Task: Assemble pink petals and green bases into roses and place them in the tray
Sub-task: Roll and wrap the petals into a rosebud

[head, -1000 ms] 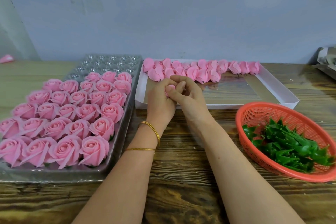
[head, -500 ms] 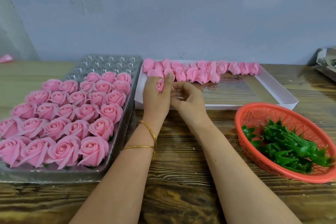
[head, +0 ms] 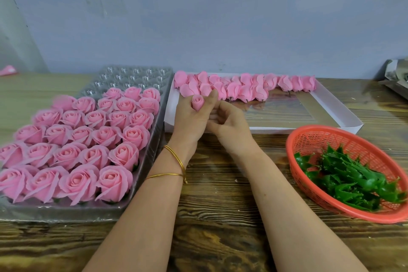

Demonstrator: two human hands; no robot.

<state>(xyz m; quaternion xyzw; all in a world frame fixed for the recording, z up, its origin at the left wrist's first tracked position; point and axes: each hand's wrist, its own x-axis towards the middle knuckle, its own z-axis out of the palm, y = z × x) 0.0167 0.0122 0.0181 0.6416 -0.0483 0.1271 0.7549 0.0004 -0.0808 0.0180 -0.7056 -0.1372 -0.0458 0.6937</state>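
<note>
My left hand (head: 190, 121) holds a small pink rosebud (head: 197, 102) between thumb and fingers, in front of the white box (head: 344, 115). My right hand (head: 229, 127) sits just right of it with curled fingers touching the left palm; I cannot see anything in it. Loose pink petals (head: 242, 89) lie in a row along the far side of the box. A clear plastic tray (head: 154, 139) at left carries several finished pink roses (head: 88, 150). Green bases (head: 353, 174) fill an orange basket (head: 309, 139) at right.
Empty cells of the tray (head: 132, 76) show at its far end. A grey wall stands behind the wooden table (head: 220, 216). Paper-wrapped clutter (head: 397, 77) sits at the far right edge, and a pink scrap (head: 7, 70) lies far left.
Both hands had been pressed together around the bud. The left hand lifted the bud up and left, toward the box's near-left corner, and the right hand let go and drew slightly away.
</note>
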